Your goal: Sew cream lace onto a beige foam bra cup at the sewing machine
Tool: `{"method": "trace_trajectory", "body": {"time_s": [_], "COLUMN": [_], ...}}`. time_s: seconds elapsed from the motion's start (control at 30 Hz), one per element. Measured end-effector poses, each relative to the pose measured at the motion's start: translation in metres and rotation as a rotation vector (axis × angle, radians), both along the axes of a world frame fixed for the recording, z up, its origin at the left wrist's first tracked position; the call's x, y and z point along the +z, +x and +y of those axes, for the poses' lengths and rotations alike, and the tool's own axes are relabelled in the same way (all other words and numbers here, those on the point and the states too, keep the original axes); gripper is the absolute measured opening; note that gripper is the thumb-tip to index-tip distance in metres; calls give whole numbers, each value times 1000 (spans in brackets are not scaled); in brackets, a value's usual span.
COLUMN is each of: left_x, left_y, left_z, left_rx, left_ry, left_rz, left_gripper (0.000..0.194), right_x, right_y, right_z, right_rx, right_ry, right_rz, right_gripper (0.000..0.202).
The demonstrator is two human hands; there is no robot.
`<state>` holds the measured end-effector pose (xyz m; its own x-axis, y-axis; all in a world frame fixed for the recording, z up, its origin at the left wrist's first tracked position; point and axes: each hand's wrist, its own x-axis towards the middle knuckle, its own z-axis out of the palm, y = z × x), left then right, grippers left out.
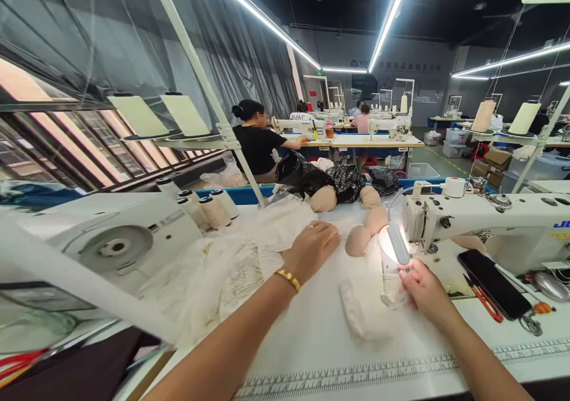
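My left hand (pixel 312 249) reaches forward over the white table, palm down, beside a heap of white lacy fabric (pixel 236 270); its fingertips are blurred and I cannot make out what lies under them. At the sewing machine (pixel 490 217) my right hand (pixel 416 282) pinches the edge of a white fabric piece (pixel 369 306) just below the lit lamp (pixel 398 243). Beige moulded cups (pixel 358 240) lie between the two hands, behind the white piece.
A black phone (pixel 496 282) and red-handled snippers (pixel 487 304) lie right of my right hand. Thread cones (pixel 216 211) stand at the left. Black bags (pixel 347 181) sit behind the cups. A printed ruler (pixel 356 377) runs along the front edge. Ahead, a person in black sits.
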<state>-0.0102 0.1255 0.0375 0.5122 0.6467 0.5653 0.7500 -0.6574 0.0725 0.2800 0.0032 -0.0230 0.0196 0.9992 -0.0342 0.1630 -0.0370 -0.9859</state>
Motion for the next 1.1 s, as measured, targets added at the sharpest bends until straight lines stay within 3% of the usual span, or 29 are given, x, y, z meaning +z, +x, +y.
{"method": "trace_trajectory", "body": {"time_s": [0.1, 0.23, 0.37, 0.5, 0.63, 0.77, 0.9, 0.97, 1.03, 1.1], "left_x": [4, 1, -5, -9, 1, 17, 16, 12, 10, 9], "left_y": [-10, 0, 25, 39, 38, 41, 53, 59, 63, 63], "left_z": [-41, -92, -112, -114, -123, -121, -100, -93, -90, -90], "left_rx": [-128, -509, -644, -659, -661, -621, -570, -548, -483, -406], "left_ry": [76, 152, 149, 139, -145, -299, -580, -765, -900, -901], "left_rz": [-85, -163, -127, -65, -46, -206, -123, -61, -43, -72], "left_gripper": [24, 26, 24, 27, 16, 39, 79, 68, 38, 20], "right_x": [2, 3, 4, 7, 9, 16, 16, 12, 7, 5], "right_y": [2, 5, 6, 5, 0, -12, -20, -16, -9, -4], "right_z": [0, -1, -4, -11, -21, -35, -48, -50, -49, -45], "right_rx": [-12, -32, -31, 5, 6, 12, 106, 115, 83, 33], "right_ry": [-14, -14, 14, 51, 147, 301, 495, 612, 692, 742], "right_rz": [19, 68, 121, 118, -14, -195, -289, -366, -451, -511], "right_gripper": [41, 43, 54, 54, 42, 31, 36, 40, 41, 39]}}
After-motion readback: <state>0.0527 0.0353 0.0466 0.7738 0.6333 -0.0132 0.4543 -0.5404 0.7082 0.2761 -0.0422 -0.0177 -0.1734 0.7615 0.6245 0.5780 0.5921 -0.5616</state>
